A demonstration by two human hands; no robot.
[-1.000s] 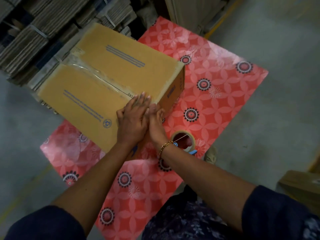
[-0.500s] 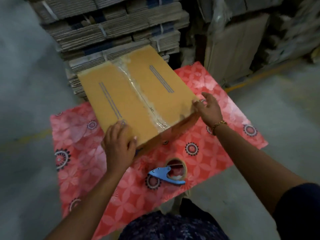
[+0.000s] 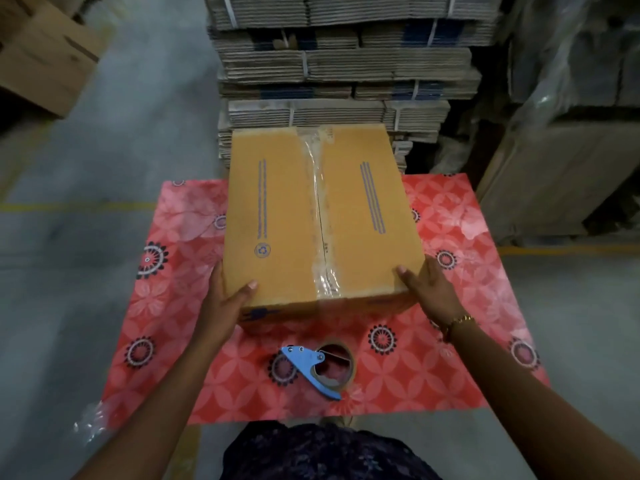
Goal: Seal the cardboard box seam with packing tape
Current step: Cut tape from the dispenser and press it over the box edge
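A closed brown cardboard box (image 3: pixel 277 209) lies on a red flower-patterned table (image 3: pixel 450 358). Clear packing tape (image 3: pixel 320 216) runs along its centre seam from the far edge down over the near edge. My left hand (image 3: pixel 227 299) grips the box's near left corner, thumb on top. My right hand (image 3: pixel 427 289) holds the near right corner, thumb on top. A roll of brown tape in a blue dispenser (image 3: pixel 322 368) rests on the table just in front of the box, untouched.
Strapped stacks of flat cardboard (image 3: pixel 346 64) rise right behind the table. An open carton (image 3: pixel 41 60) sits on the floor at the far left, and wrapped pallets (image 3: pixel 571 133) stand to the right. Grey concrete floor surrounds the table.
The box has been turned from a diagonal lie to square with me, seam pointing away. My hands went from pressing tape at the near edge together to gripping the two near corners.
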